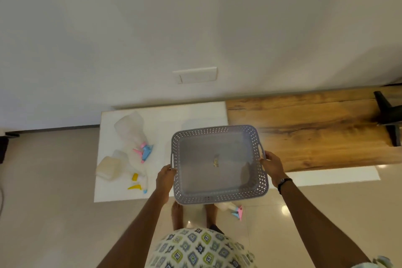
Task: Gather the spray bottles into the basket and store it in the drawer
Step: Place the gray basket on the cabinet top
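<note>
Currently both hands on grey basket [218, 164], held in air over white surface [165, 119] edge. Left hand [165, 177] fingers clamped on left handle, right hand [273, 166] fingers clamped on right handle. Basket holds no bottles, only small yellowish scrap. Left of left fingers: spray bottles [132, 150] lying clustered on white surface. Below basket near edge: one more bottle [233, 210] on floor, partly hidden. Beyond right fingers: wooden top [315, 132].

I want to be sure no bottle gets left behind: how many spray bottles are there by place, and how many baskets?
Bottles on the white top: 3 (pink-blue trigger, yellow trigger, one between them, partly blurred)
Bottles on the floor: 1
Baskets: 1, holding no bottles, held by left hand and right hand
Total: 5
</note>
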Demonstrator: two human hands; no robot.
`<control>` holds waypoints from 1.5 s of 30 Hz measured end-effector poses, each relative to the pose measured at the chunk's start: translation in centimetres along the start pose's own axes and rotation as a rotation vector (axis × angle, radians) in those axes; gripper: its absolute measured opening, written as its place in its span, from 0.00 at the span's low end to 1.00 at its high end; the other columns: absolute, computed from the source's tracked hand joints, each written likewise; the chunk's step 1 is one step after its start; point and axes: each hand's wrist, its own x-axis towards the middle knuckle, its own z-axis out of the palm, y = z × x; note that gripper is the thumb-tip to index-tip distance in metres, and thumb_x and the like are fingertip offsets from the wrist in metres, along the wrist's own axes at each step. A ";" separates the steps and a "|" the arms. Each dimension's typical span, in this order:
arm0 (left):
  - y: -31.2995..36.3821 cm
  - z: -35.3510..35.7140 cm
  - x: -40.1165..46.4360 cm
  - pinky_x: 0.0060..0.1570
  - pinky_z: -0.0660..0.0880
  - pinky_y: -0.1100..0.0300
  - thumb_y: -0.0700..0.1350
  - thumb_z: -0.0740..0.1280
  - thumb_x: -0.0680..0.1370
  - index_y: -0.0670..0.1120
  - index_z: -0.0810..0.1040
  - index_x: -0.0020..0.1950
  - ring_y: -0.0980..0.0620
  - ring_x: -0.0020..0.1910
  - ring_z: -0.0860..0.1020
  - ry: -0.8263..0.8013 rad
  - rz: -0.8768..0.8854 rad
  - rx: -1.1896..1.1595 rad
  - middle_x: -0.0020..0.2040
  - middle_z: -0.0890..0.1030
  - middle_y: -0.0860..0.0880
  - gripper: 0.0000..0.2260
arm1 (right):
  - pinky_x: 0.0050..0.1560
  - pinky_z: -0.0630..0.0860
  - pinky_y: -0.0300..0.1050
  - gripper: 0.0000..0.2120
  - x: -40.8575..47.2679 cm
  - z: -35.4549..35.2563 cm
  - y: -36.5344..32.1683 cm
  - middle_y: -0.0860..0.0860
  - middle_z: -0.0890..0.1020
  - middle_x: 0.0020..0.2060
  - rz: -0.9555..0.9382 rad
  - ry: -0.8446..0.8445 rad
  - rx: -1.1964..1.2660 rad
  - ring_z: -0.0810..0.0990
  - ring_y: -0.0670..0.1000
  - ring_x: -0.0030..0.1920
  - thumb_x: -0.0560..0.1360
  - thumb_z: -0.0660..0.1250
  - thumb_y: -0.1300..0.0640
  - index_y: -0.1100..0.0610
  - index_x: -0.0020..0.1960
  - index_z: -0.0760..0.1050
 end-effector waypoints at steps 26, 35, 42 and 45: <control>0.9 -10.8 11.8 0.63 0.71 0.51 0.43 0.61 0.79 0.45 0.71 0.65 0.47 0.60 0.74 -0.084 0.128 -0.048 0.61 0.76 0.47 0.14 | 0.37 0.68 0.42 0.05 0.8 15.6 -3.7 0.54 0.73 0.41 -0.047 -0.041 -0.006 0.71 0.52 0.41 0.76 0.62 0.68 0.62 0.50 0.73; 3.4 -12.8 14.5 0.68 0.67 0.48 0.43 0.62 0.79 0.47 0.64 0.73 0.44 0.68 0.69 -0.024 0.228 0.006 0.72 0.67 0.45 0.22 | 0.42 0.70 0.47 0.03 2.8 19.0 -6.8 0.55 0.75 0.42 -0.134 -0.092 -0.034 0.72 0.53 0.42 0.75 0.61 0.66 0.63 0.49 0.72; 4.4 -13.9 15.3 0.60 0.68 0.57 0.43 0.58 0.81 0.46 0.63 0.73 0.43 0.69 0.69 -0.012 0.344 0.164 0.72 0.67 0.44 0.20 | 0.33 0.69 0.32 0.06 3.3 20.7 -6.0 0.46 0.73 0.34 -0.250 -0.010 -0.144 0.71 0.45 0.33 0.77 0.62 0.63 0.57 0.53 0.72; 4.1 -14.5 15.6 0.59 0.67 0.60 0.43 0.57 0.81 0.45 0.65 0.72 0.45 0.68 0.69 -0.023 0.402 0.178 0.71 0.69 0.45 0.18 | 0.34 0.71 0.28 0.11 2.9 21.2 -5.1 0.46 0.75 0.41 -0.274 0.028 -0.204 0.74 0.47 0.39 0.77 0.63 0.60 0.57 0.59 0.69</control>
